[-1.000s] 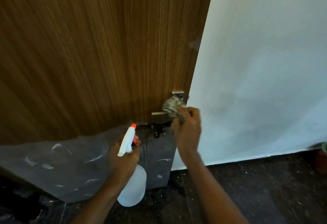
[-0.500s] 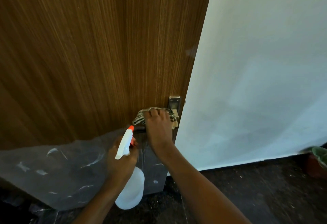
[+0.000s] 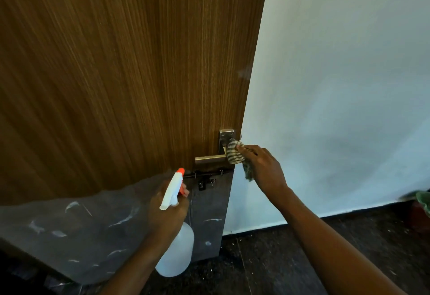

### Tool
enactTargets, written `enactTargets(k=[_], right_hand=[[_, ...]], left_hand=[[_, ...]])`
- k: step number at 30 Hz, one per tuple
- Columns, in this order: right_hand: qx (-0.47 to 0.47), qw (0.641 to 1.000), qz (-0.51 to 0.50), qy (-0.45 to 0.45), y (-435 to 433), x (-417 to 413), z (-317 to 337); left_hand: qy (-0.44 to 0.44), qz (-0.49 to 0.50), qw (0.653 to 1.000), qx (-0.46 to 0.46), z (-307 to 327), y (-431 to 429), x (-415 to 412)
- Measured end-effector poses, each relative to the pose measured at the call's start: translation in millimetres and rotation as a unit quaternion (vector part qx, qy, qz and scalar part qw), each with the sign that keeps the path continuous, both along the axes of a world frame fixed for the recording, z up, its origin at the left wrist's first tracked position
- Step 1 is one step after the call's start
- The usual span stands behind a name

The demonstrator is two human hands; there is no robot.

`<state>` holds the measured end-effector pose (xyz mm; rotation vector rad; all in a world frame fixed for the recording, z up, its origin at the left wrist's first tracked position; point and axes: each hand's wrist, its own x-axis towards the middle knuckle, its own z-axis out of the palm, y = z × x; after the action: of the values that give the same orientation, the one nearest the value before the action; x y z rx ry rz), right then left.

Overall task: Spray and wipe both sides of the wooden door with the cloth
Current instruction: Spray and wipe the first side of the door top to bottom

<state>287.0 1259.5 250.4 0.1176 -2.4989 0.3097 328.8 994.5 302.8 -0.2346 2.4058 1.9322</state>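
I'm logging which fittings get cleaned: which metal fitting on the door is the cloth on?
The silver lever handle, where the right hand holds the cloth; the dark bolt below is untouched.

- Right hand (image 3: 263, 166) presses the striped cloth (image 3: 235, 155) against the door handle (image 3: 210, 159) on the wooden door (image 3: 128, 73).
- Left hand (image 3: 168, 211) grips the spray bottle (image 3: 176, 243).

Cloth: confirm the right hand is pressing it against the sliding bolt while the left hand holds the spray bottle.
Not quite. The head view shows the right hand pressing the cloth against the lever handle where it meets its plate, above the sliding bolt, not on it. The left hand does hold the spray bottle.
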Motion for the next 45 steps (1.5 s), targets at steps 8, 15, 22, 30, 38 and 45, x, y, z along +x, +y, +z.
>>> enactTargets(k=[8, 15, 22, 30, 38, 45], right_hand=[[0.043, 0.997, 0.052, 0.031, -63.7, -38.0, 31.2], [0.031, 0.999, 0.017, 0.038, -11.2, -33.1, 21.1], [-0.007, 0.998, 0.002, 0.056, -51.3, -31.1, 16.6], [0.068, 0.997, 0.018, 0.04, -19.9, -37.2, 22.1], [-0.299, 0.948, -0.064, 0.082, -13.2, -41.8, 43.1], [-0.395, 0.908, -0.132, 0.045, -43.8, -32.0, -19.2]], left_hand=[[0.067, -0.032, 0.997, -0.03, 15.9, 35.8, 3.0], [0.044, -0.033, 0.998, -0.015, 17.1, 18.9, 4.7], [0.07, -0.028, 0.996, -0.054, 17.8, 31.6, 8.1], [0.041, -0.016, 0.998, -0.05, 12.4, 36.6, 12.5], [0.022, -0.028, 0.999, -0.038, 3.5, 25.4, 8.4], [0.029, -0.035, 0.998, -0.051, 3.7, 39.0, 9.6]])
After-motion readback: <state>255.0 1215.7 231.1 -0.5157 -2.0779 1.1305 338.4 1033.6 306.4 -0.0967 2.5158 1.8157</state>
